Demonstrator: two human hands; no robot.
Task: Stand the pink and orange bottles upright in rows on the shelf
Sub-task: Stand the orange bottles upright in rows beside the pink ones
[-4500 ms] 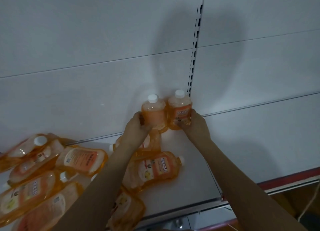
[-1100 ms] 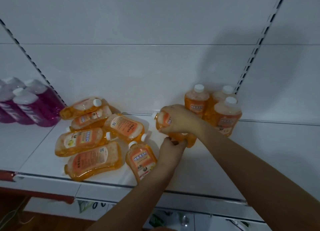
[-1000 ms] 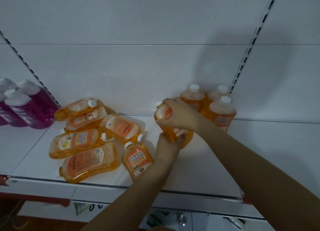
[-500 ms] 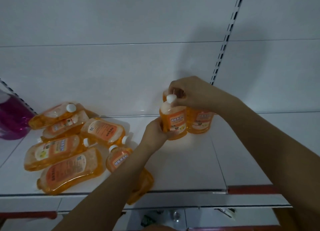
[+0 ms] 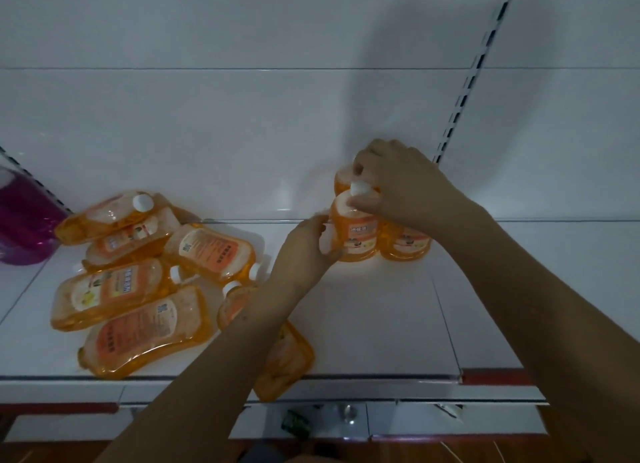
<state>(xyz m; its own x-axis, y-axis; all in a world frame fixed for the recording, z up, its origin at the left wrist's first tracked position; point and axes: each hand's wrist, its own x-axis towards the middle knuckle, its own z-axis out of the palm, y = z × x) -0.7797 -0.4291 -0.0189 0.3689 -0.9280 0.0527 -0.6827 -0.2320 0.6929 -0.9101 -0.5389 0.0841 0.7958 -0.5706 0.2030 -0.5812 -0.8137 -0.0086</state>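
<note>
An upright orange bottle [image 5: 356, 232] with a white cap stands on the white shelf [image 5: 381, 324], in front of other upright orange bottles [image 5: 403, 242] by the back wall. My left hand [image 5: 306, 244] grips its left side low down. My right hand [image 5: 398, 182] curls over its cap and shoulder and hides the tops of the bottles behind. Several orange bottles [image 5: 138, 289] lie flat in a heap on the left of the shelf. One lying bottle [image 5: 280, 358] is partly hidden under my left forearm. Pink bottles [image 5: 20, 216] stand at the far left edge.
A slotted upright rail [image 5: 460, 98] runs up the back wall just right of the standing bottles. The shelf's front edge has a red price strip [image 5: 495, 377]. A lower shelf edge shows below.
The bottle held in both hands has been turned upright and set down in front of the standing group. My right hand has moved onto its cap. The view shifted right.
</note>
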